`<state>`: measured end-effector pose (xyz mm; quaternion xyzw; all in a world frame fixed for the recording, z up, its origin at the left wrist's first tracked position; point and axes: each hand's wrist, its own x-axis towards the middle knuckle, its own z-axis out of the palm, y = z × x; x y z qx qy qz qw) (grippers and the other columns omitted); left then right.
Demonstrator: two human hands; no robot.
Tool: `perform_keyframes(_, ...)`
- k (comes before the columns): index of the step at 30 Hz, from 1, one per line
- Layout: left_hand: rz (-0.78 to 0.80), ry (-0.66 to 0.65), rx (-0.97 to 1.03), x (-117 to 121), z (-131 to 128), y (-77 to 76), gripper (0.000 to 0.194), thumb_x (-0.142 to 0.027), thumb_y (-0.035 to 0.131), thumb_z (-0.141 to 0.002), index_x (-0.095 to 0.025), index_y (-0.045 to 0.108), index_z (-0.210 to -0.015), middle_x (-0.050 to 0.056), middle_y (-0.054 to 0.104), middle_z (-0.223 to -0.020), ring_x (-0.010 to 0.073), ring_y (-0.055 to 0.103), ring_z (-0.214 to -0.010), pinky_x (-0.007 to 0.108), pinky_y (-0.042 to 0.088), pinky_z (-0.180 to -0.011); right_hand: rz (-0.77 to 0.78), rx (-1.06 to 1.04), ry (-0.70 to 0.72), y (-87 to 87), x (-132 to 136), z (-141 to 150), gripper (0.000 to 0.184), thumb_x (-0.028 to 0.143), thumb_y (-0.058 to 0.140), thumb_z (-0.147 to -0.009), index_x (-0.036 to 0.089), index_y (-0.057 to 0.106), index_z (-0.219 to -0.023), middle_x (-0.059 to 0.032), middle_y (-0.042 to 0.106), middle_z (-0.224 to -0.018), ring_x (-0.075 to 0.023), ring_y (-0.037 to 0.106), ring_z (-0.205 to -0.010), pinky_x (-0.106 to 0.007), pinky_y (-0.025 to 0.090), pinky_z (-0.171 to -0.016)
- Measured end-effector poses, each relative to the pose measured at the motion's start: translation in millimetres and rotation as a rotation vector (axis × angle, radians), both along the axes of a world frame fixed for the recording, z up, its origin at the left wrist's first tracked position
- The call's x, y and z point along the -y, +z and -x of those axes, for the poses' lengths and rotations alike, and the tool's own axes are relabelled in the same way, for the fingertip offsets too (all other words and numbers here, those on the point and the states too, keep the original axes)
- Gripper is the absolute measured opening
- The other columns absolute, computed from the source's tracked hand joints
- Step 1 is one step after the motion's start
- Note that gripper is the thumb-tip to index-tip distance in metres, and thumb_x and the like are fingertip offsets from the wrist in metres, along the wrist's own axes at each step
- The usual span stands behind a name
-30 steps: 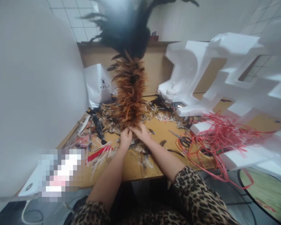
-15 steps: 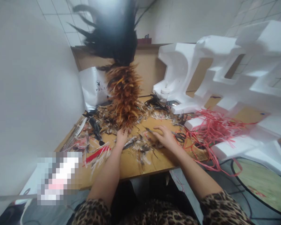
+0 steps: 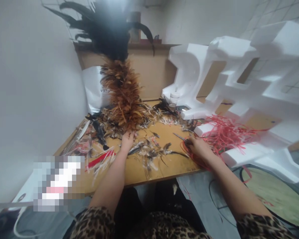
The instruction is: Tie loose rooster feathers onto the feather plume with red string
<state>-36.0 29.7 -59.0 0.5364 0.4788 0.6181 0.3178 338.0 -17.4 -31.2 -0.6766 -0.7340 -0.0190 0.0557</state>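
A feather duster (image 3: 123,91), brown and bushy below with long black plumes on top, stands upright over the table. My left hand (image 3: 128,139) is closed around its lower end; the part inside the fingers is hidden. On the right, my right hand (image 3: 195,146) is closed on the dark handles of a pair of scissors (image 3: 179,136), whose blades point left toward the middle of the table. Loose feathers (image 3: 149,151) lie scattered between my hands. Pink plastic strips (image 3: 225,132) are heaped just beyond the right hand.
White foam packing pieces (image 3: 189,66) stand along the right side. A white bag (image 3: 93,89) leans at the back left, and a clear jar (image 3: 174,99) sits near the foam. A red strip (image 3: 101,160) lies at the left of the wooden table (image 3: 164,171). A round green-topped stool (image 3: 276,196) stands lower right.
My right hand has moved right, from over the loose feathers to the scissors, and closed on them. The feather duster has tilted left at the top, with my left hand still at its base.
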Motion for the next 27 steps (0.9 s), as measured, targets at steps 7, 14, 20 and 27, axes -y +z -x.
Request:
perform_keyframes(7,0.034,-0.025,0.111,5.1,-1.4,9.8,0.033,-0.047,0.059,-0.075,-0.015,0.056,-0.070,0.000,0.057,-0.058,0.0074,0.044,-0.040,0.020,0.035,-0.038,0.076,0.110,-0.016,3.1,-12.7,0.0,0.028,0.024,0.047,-0.081,0.017,0.060,-0.104,-0.0147,0.067,-0.096,-0.0260,0.063,-0.087,-0.031,0.040,-0.067)
perform_keyframes(14,0.069,-0.059,0.247,10.9,-4.0,18.6,0.035,-0.048,0.063,-0.073,-0.014,0.056,-0.076,-0.002,0.053,-0.057,0.0076,0.047,-0.044,0.017,0.035,-0.035,0.093,-0.097,-0.075,5.9,-33.2,-5.9,0.038,0.029,0.060,-0.068,0.015,0.061,-0.104,-0.0154,0.067,-0.089,-0.0256,0.064,-0.078,-0.031,0.042,-0.060)
perform_keyframes(20,0.070,-0.044,0.331,11.1,-5.8,21.1,0.031,-0.044,0.065,-0.073,-0.014,0.055,-0.073,-0.003,0.050,-0.054,0.0050,0.042,-0.042,0.016,0.030,-0.038,0.164,-1.196,-0.064,11.1,-26.6,-4.5,0.047,0.035,0.065,-0.064,0.016,0.056,-0.106,0.0001,0.057,-0.063,-0.0078,0.040,-0.042,-0.023,0.031,-0.042)
perform_keyframes(27,0.053,-0.117,0.359,4.4,-6.3,13.7,0.035,-0.046,0.067,-0.070,-0.013,0.057,-0.074,-0.005,0.048,-0.050,0.0048,0.041,-0.042,0.017,0.029,-0.041,0.156,-1.635,0.239,21.4,-17.8,35.4,0.033,0.042,0.059,-0.063,0.022,0.058,-0.090,0.0007,0.057,-0.074,-0.0045,0.026,-0.044,-0.021,0.024,-0.042)
